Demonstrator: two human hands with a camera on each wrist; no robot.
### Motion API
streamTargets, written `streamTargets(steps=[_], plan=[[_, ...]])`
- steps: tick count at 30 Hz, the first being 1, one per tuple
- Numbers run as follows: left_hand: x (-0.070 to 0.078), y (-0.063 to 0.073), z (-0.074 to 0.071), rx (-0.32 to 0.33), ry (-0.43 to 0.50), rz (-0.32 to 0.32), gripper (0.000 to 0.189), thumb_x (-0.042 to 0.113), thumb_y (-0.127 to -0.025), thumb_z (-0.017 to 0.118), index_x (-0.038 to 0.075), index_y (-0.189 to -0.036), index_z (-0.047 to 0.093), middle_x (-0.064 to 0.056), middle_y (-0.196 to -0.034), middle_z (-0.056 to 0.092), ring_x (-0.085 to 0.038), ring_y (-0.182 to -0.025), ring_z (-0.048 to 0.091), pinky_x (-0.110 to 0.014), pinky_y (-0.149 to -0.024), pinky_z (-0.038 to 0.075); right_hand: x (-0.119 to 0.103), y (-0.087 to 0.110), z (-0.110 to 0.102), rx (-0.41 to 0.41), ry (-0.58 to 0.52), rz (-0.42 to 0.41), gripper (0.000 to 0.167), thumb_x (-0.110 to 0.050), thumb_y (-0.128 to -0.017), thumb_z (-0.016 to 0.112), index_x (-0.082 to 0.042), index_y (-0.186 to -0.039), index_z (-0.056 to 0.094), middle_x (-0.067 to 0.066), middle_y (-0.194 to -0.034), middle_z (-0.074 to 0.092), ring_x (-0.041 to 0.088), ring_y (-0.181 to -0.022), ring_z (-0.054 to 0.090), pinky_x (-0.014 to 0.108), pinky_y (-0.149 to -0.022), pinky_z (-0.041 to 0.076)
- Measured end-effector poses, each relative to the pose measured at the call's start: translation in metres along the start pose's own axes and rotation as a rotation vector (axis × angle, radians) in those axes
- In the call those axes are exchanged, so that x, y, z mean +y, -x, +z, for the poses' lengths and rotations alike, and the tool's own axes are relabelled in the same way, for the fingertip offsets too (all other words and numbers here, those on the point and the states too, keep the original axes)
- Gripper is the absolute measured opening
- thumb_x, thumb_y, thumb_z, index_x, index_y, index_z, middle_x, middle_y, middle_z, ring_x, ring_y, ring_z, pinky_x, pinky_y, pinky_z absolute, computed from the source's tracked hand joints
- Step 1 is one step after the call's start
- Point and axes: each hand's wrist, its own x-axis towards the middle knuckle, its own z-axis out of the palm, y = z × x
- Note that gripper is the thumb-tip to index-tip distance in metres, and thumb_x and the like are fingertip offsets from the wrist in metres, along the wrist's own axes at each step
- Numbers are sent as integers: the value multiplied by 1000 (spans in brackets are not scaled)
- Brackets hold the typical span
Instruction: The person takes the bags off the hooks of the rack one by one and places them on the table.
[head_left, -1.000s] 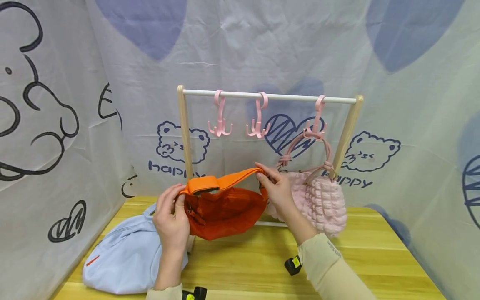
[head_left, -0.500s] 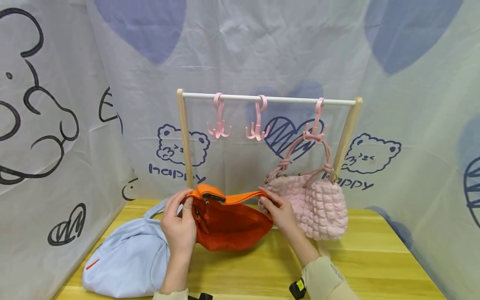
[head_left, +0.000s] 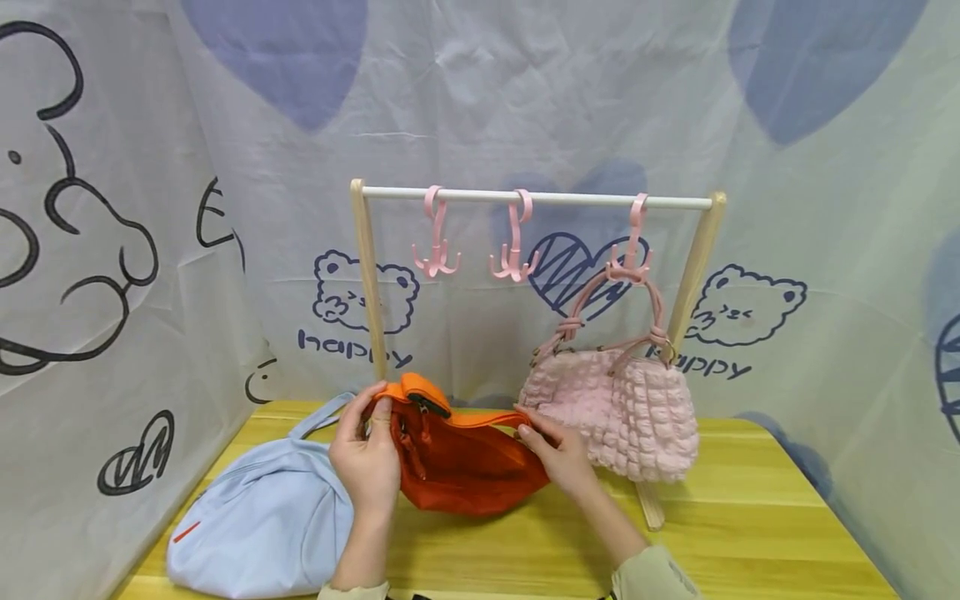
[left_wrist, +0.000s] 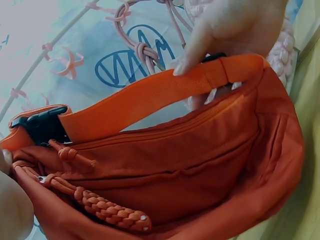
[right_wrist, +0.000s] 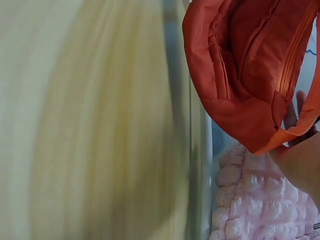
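Note:
An orange-red waist bag [head_left: 480, 471] is held up in front of the rack, between both hands. My left hand [head_left: 367, 462] grips its left end near the strap, thumb toward me. At the other end my right hand [head_left: 558, 454] pinches the orange strap [left_wrist: 150, 97] between thumb and fingers. A black buckle [left_wrist: 47, 125] sits on the strap, close to the left hand. Below it a braided zipper pull [left_wrist: 110, 207] hangs across the bag's front. In the right wrist view the bag's end [right_wrist: 250, 115] shows beside the right hand [right_wrist: 302, 160].
A rack with a white rail [head_left: 472, 196] stands behind, carrying pink hooks [head_left: 437, 250]. From its right hook [head_left: 636, 250] hangs a pink quilted handbag [head_left: 645, 417]. A light blue bag [head_left: 258, 517] lies at the left on the wooden table [head_left: 735, 525].
Both hands have lowered the waist bag toward me and slightly to the right. Its strap now sits lower, and more of the pink handbag shows behind.

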Motion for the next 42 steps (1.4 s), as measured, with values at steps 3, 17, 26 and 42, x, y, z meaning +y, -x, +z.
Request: streamTargets(steps=[3, 17, 26, 42], plan=[[1, -1, 0, 29, 10, -42, 18, -3, -96, 71, -5, -113, 76, -12, -109, 77, -6, -95, 70, -15, -82, 56, 1, 6, 1, -37, 71, -17, 41, -19, -103, 68, -14, -144, 65, 12, -147, 60, 29, -130, 61, 22, -102, 48], [4, -7, -3, 129, 100, -167, 19, -3, -98, 68, -10, -115, 74, 5, -101, 76, -10, -94, 70, -17, -82, 57, 22, 23, -12, -116, 369, -355, 86, 1, -82, 85, -9, -157, 46, 14, -158, 49, 35, -141, 49, 41, -113, 44], [1, -14, -11, 125, 108, -246, 19, -2, -100, 66, -1, -115, 77, 2, -103, 74, -11, -96, 69, -18, -83, 58, 22, 33, -20, 25, 253, -417, 61, 0, -84, 83, -6, -142, 65, 21, -144, 61, 8, -129, 58, 16, -105, 44], [-12, -19, -22, -13, -13, -340, 24, 4, -98, 71, -4, -120, 75, 9, -101, 75, -6, -95, 69, -15, -81, 57, 15, 41, -40, 64, 128, -489, 40, 10, -86, 78, 2, -125, 74, 24, -126, 70, 9, -123, 66, 22, -102, 50]])
